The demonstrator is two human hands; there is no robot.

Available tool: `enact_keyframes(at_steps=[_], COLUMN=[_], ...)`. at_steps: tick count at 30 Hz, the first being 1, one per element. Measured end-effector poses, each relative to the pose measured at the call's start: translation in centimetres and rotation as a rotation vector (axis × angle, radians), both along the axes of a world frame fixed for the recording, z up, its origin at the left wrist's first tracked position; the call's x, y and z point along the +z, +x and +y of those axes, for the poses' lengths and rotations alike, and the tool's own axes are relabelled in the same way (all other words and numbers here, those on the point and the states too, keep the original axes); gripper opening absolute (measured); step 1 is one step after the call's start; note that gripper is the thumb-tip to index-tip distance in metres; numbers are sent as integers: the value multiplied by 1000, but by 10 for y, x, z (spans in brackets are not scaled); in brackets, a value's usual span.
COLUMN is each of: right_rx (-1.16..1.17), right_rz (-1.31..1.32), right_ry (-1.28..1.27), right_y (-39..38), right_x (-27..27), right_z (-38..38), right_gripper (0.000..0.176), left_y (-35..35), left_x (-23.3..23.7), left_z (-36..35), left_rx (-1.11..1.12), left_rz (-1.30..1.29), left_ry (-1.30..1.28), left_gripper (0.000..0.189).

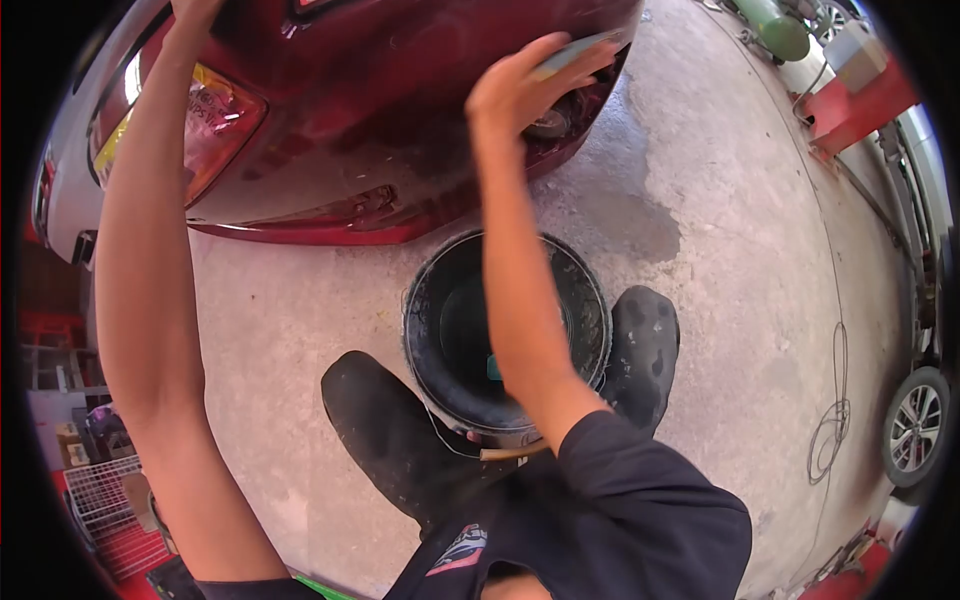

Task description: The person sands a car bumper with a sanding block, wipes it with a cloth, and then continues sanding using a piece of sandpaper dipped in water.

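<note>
My right hand [525, 85] lies against the dark red car bumper [330, 120], holding a thin blue-grey pad [572, 55] that shows along the fingers. A round fog light recess [550, 122] sits just under that hand. My left hand [196, 8] reaches up to the top edge of the view over the car, with its fingers cut off. Below the left wrist is a headlight [222, 125] partly covered with yellow and pink film. Between my knees stands a black bucket [412, 345] of dark liquid, a small teal item [493, 367] inside it, partly behind my right forearm.
A wet patch [635, 225] darkens the concrete floor beside the bumper. On the right are a thin cable [838, 400], a car wheel [915, 425], a red stand [855, 108] and a green tank [775, 28]. A white wire rack [115, 505] stands at left.
</note>
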State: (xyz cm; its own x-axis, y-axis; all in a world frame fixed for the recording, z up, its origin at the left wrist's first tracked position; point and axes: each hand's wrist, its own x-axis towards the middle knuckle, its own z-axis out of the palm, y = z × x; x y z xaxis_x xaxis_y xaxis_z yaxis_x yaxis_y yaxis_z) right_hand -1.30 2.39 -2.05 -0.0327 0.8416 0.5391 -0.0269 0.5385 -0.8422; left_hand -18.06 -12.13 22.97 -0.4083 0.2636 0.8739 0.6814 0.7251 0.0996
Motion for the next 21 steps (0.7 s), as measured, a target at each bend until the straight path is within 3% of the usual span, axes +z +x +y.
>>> enact_keyframes(at_steps=[2,5,7,10,12,15,17,18,20,21], right_rx=[23,28,107,45,-44,-39,90,125,133,52], right_rz=[74,-115,-13,-46,-38,-42,-194,-33,8,5], right_ry=[-196,53,182,195,33,30,148,221,224,198], right_y=[4,-5,-31,-7,-4,-2,1,-18,-14,-7], right_x=[29,-1,-41,-14,16,28,1,-35,-37,-21], right_z=[33,-84,-134,-65,14,2,-93,-125,-102,-70], right_gripper=[73,78,80,81,78,77,84,84,84,81], left_y=[12,-12,-37,-22,2,15,-4,3,14,4], left_x=[7,-10,-10,-4,-4,5,-5,-3,-3,-7], left_z=[-4,3,-4,3,1,5,4,6,9,7], left_rx=[-78,-18,10,-6,-5,12,13,2,-20,-18], left_rz=[-10,200,205,77,-37,-58,56,93,163,346], left_ry=[-101,57,47,51,41,24,56,28,-30,-129], left_gripper=[47,46,46,45,44,44,44,41,39,43])
